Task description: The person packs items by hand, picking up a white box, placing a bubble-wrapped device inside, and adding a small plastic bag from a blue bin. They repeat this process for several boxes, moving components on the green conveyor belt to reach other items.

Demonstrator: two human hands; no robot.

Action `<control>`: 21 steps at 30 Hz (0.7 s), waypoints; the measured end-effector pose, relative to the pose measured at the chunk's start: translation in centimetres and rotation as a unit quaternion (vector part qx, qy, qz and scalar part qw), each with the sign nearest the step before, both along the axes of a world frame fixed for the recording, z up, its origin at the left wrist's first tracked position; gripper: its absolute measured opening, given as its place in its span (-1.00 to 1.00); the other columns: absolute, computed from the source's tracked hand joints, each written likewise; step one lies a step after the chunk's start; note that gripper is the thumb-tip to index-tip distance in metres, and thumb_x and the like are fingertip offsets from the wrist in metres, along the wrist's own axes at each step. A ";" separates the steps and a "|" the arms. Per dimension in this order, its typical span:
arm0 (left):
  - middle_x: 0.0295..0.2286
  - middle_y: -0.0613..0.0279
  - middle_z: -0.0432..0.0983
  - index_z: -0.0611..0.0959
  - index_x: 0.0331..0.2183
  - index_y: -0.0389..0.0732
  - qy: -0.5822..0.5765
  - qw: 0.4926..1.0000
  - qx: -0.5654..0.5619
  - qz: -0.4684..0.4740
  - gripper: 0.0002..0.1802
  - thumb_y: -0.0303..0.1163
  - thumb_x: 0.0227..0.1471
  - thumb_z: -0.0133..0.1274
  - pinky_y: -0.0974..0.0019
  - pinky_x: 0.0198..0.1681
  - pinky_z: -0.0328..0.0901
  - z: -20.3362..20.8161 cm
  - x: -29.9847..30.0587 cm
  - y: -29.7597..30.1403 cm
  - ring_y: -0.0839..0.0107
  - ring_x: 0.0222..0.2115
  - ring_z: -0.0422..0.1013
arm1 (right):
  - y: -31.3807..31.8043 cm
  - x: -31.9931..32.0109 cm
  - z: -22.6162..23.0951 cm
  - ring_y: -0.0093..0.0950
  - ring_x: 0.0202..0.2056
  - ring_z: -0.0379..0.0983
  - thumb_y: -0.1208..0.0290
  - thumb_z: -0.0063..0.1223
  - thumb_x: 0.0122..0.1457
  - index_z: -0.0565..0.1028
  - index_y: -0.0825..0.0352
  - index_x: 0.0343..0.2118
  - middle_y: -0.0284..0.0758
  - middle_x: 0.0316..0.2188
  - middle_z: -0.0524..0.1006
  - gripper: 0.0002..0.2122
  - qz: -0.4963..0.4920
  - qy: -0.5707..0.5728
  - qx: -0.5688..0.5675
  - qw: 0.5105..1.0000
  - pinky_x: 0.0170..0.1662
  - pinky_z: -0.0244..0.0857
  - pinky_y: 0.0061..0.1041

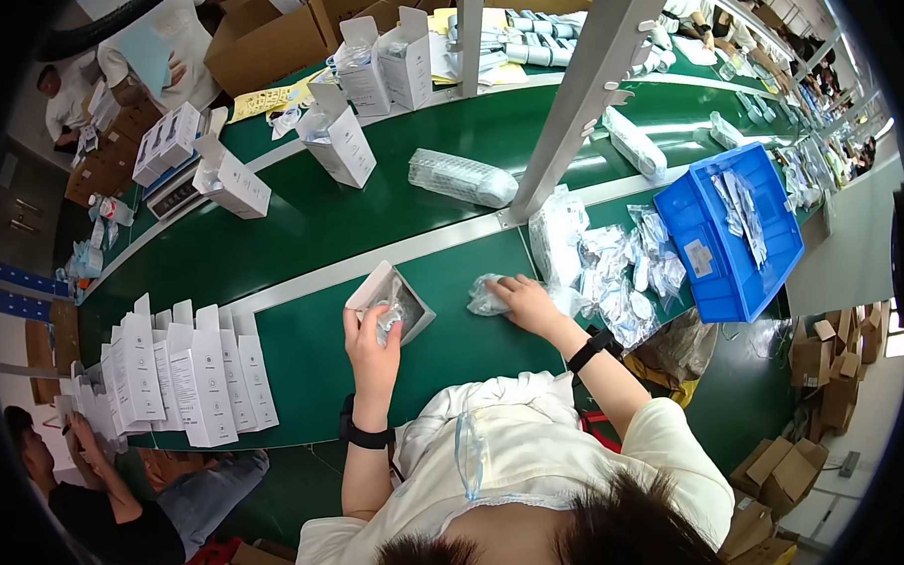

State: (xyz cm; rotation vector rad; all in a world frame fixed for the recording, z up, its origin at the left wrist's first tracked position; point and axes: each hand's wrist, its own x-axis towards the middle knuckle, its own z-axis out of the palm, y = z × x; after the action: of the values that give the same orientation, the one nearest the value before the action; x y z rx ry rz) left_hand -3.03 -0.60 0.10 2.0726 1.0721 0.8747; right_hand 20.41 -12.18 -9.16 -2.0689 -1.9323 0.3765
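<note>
My left hand (pixel 371 340) is closed at the near side of an open white box (pixel 420 309), its fingertips at the opening. Crumpled clear plastic (pixel 393 306) shows inside; what it wraps is hidden. To the right, my right hand (pixel 528 305) rests with bent fingers on a clear plastic bag (pixel 486 295) lying on the green table (pixel 455 354). That bag's contents cannot be made out. Just beyond my right hand are a bubble-wrapped bundle (pixel 560 241) and a pile of small clear packets (pixel 616 277).
Several upright white boxes (pixel 207 381) stand at left. A blue bin (pixel 716 288) of packets sits at right. Beyond a metal rail, a green conveyor (pixel 271 244) carries open boxes (pixel 338 147) and a bubble-wrapped item (pixel 460 178). A metal post (pixel 585 108) rises ahead. A person (pixel 111 484) sits at lower left.
</note>
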 end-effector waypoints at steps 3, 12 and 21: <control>-0.32 0.06 0.27 0.45 -0.48 -0.30 0.017 1.000 0.013 0.006 -0.79 -0.60 -0.28 0.13 0.26 -0.29 0.23 -0.1 -0.5 0.7 0.10 -0.30 0.30 | -1.1 1.5 1.4 -0.27 -0.22 0.31 0.53 0.07 -0.22 0.34 0.26 -0.11 -0.28 -0.26 0.41 -0.52 0.023 0.085 0.113 0.990 -0.18 0.22 -0.41; -0.45 0.11 0.31 0.42 -0.55 -0.32 0.030 0.999 -0.034 0.027 -0.88 -0.60 -0.22 0.06 0.33 -0.38 0.18 1.4 -0.3 1.4 0.17 -0.42 0.30 | -5.9 17.1 -2.9 -0.27 -0.09 0.21 0.62 0.05 -0.30 0.51 0.25 -0.37 -0.30 -0.24 0.41 -0.69 -0.332 -0.135 -0.098 0.928 -0.16 0.17 -0.25; -0.54 0.12 0.31 0.41 -0.55 -0.31 -0.018 0.995 0.084 0.043 -0.90 -0.63 -0.18 0.02 0.29 -0.53 0.18 1.2 0.1 1.5 0.22 -0.56 0.31 | -6.9 16.1 4.0 -0.39 -0.33 0.38 0.61 0.09 -0.16 0.48 0.32 -0.45 -0.36 -0.40 0.43 -0.85 -0.191 -0.110 0.213 0.952 -0.32 0.27 -0.42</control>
State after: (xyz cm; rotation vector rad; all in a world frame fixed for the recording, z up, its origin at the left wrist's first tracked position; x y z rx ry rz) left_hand -2.94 0.87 1.30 2.1525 1.1085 1.0729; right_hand 36.55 -19.05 -5.17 -2.1752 -1.4906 -0.3402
